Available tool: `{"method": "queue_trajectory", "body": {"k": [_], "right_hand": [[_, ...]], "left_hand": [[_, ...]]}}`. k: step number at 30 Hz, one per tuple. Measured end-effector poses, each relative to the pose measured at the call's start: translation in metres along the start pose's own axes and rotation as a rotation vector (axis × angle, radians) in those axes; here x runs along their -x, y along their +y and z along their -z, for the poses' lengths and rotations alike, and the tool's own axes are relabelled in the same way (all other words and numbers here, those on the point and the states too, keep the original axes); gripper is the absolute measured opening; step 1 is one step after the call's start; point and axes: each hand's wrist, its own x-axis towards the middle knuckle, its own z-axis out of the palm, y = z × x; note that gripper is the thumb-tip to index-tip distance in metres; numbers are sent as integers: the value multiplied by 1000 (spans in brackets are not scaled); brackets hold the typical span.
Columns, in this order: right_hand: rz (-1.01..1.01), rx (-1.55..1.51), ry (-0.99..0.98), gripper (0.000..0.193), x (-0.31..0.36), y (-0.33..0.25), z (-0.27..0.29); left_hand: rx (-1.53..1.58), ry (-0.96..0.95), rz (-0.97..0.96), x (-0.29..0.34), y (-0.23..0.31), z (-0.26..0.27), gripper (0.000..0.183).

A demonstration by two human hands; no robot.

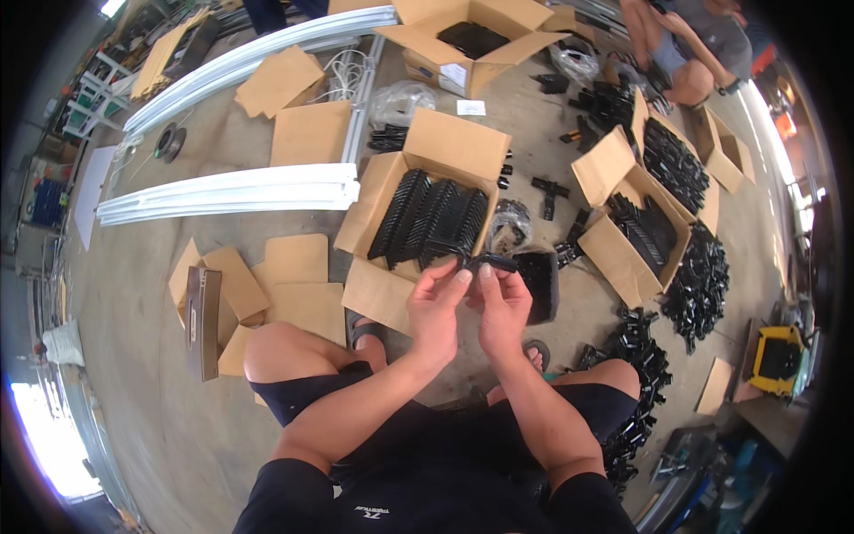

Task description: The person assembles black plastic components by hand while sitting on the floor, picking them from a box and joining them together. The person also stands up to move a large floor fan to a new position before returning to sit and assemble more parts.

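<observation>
In front of my body, both hands meet at the near edge of an open cardboard box (363, 200). Neat slanted rows of black plastic parts (427, 214) fill it. Between my fingertips is a small black plastic part (498, 262). My left hand (434, 311) pinches its left end with thumb and fingers. My right hand (502, 313) grips it from the other side, thumb on top. The part's finer shape is partly hidden by the fingers. Just right of my right hand sits a black bin (551, 298) with small dark pieces inside.
Heaps of loose black parts (698, 285) lie to the right, around another filled carton (614, 262). White metal profiles (231, 194) stretch across the left floor. Flattened cardboard (298, 303) lies left of my knee. Another person (703, 44) crouches at the upper right.
</observation>
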Motion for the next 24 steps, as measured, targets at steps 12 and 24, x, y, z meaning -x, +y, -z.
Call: {"method": "queue_trajectory", "body": {"k": [12, 24], "right_hand": [[269, 91, -201, 31, -20, -33, 11], [-46, 86, -78, 12, -4, -13, 3]], "left_hand": [[22, -124, 86, -13, 25, 1, 25], [19, -147, -4, -6, 8, 9, 27]]}}
